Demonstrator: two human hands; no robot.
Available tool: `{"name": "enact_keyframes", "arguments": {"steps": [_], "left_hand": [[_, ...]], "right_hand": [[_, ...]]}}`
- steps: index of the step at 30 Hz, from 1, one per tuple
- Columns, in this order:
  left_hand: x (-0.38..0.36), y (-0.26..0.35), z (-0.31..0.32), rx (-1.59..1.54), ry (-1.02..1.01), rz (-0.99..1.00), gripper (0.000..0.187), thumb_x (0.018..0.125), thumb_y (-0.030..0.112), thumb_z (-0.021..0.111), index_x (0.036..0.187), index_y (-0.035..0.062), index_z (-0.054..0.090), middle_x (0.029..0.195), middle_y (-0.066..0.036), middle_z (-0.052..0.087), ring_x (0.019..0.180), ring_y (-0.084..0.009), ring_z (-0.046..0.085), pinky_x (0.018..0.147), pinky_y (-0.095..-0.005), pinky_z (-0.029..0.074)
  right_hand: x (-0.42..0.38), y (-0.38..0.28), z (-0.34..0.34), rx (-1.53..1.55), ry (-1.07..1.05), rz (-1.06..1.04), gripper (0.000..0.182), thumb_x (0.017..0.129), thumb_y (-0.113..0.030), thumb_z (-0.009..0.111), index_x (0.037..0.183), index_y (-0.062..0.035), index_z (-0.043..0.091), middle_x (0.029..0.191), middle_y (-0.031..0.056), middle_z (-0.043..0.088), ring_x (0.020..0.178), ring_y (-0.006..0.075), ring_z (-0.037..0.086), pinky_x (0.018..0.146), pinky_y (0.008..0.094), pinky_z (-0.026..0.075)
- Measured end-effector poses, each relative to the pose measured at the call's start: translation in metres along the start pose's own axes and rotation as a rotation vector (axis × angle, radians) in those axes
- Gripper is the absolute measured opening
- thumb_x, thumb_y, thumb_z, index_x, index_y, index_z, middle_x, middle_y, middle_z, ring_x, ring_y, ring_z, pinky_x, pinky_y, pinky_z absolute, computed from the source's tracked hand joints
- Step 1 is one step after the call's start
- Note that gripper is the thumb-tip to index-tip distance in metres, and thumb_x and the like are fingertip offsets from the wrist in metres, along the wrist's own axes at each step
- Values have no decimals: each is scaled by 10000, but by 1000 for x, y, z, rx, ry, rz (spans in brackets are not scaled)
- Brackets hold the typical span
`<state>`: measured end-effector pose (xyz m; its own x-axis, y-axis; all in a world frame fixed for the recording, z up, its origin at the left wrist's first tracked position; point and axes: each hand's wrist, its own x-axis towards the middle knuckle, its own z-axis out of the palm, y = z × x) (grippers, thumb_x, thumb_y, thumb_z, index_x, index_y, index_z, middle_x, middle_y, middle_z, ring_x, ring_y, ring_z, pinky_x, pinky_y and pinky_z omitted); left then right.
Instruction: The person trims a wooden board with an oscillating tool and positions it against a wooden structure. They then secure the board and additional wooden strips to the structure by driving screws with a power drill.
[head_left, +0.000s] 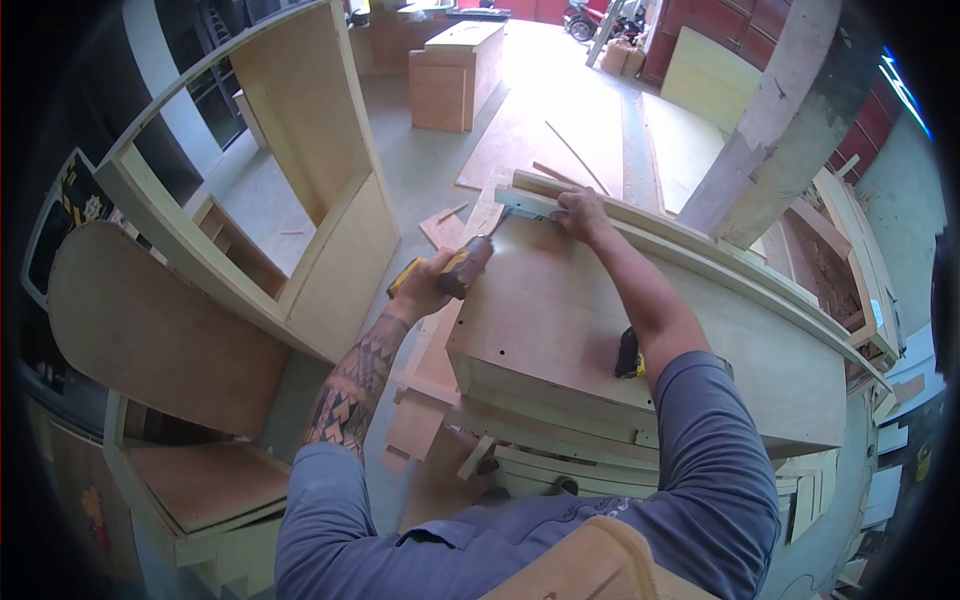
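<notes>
My left hand (424, 287) is wrapped round a yellow and black power drill (467, 268), whose front end points up and right over the left edge of a plywood cabinet (560, 310). At the cabinet's far edge, my right hand (581, 214) has its fingers closed at a pale metal strip (527, 203) beside a long wooden rail; what the fingertips hold is too small to make out. A second yellow and black tool (629, 356) lies on the cabinet top, partly hidden by my right forearm.
A tall curved wooden frame (350, 150) stands at the left, above a rounded panel (160, 330). A concrete pillar (775, 130) rises beyond the cabinet at the right. Wood offcuts (415, 425) lie near the cabinet's left side. A boxy cabinet (455, 80) stands further back.
</notes>
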<state>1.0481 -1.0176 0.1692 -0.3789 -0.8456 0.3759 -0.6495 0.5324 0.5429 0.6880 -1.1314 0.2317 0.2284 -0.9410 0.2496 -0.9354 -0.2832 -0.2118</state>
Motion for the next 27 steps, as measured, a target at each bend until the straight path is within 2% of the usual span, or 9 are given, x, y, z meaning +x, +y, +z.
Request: {"name": "enact_keyframes", "arguments": {"steps": [4, 5, 6, 9, 14, 17, 20, 22, 27], "left_hand": [[-69, -10, -15, 89, 326, 116, 359, 885, 83, 785, 1229, 67, 684, 1047, -232, 757, 975, -442, 738, 795, -483, 617], [-96, -15, -23, 240, 344, 210, 299, 904, 63, 766, 1196, 52, 700, 1046, -232, 751, 961, -442, 734, 793, -487, 614], [-130, -19, -26, 275, 348, 197, 298, 901, 67, 769, 1190, 49, 701, 1043, -228, 752, 958, -433, 734, 791, -483, 613], [-250, -34, -10, 206, 315, -32, 294, 893, 78, 780, 1174, 40, 702, 1034, -218, 755, 949, -405, 735, 786, -471, 610], [-446, -12, 60, 153, 166, -500, 293, 880, 97, 799, 1148, 26, 703, 1018, -199, 760, 934, -358, 737, 777, -450, 606], [-518, 40, 106, 117, -64, -611, 295, 873, 108, 810, 1132, 17, 704, 1008, -188, 764, 926, -330, 738, 771, -438, 604], [-541, 89, 143, 60, -298, -608, 299, 865, 120, 821, 1116, 8, 705, 999, -178, 767, 917, -302, 738, 766, -426, 601], [-552, 112, 161, 25, -422, -572, 302, 860, 127, 829, 1106, 2, 706, 993, -170, 769, 911, -283, 739, 763, -418, 599], [-567, 151, 192, -82, -555, -392, 315, 846, 146, 847, 1079, -13, 707, 977, -152, 774, 896, -236, 741, 754, -398, 595]], "right_hand": [[-15, -5, 8, -211, 173, 12, 267, 864, -239, 858, 1087, -115, 781, 1165, 179, 717, 1087, 414, 675, 992, 509, 541], [-14, -9, -5, -134, -6, 68, 416, 865, -221, 854, 1251, -123, 737, 1269, 173, 710, 1148, 417, 672, 1022, 524, 537], [-8, 0, 9, -47, 102, -38, 452, 830, -271, 871, 1233, -112, 741, 1267, 174, 702, 1178, 414, 657, 1013, 530, 546], [-4, 26, 27, 196, 503, -257, 508, 763, -307, 862, 1179, -47, 732, 1144, 189, 730, 1117, 432, 678, 993, 536, 559], [-80, -17, -80, 295, 362, 74, 449, 954, -144, 660, 1348, 30, 531, 1083, 277, 712, 1088, 444, 684, 1011, 562, 529], [-187, -25, -161, 606, 443, 98, 299, 981, -76, 568, 1257, 32, 532, 1017, 277, 709, 1009, 457, 701, 868, 532, 539], [-302, -3, -199, 765, 592, 200, 249, 1007, -44, 520, 1244, 21, 558, 919, 135, 711, 788, 196, 648, 722, 370, 536], [-400, 1, -218, 1115, 611, 406, 296, 1019, -36, 502, 1307, 17, 546, 951, 107, 718, 723, 111, 606, 656, 289, 526], [-667, -2, -162, 1732, 691, 758, 413, 1083, -32, 555, 1469, 34, 422, 1178, 219, 743, 900, 182, 700, 767, 297, 573]]}}
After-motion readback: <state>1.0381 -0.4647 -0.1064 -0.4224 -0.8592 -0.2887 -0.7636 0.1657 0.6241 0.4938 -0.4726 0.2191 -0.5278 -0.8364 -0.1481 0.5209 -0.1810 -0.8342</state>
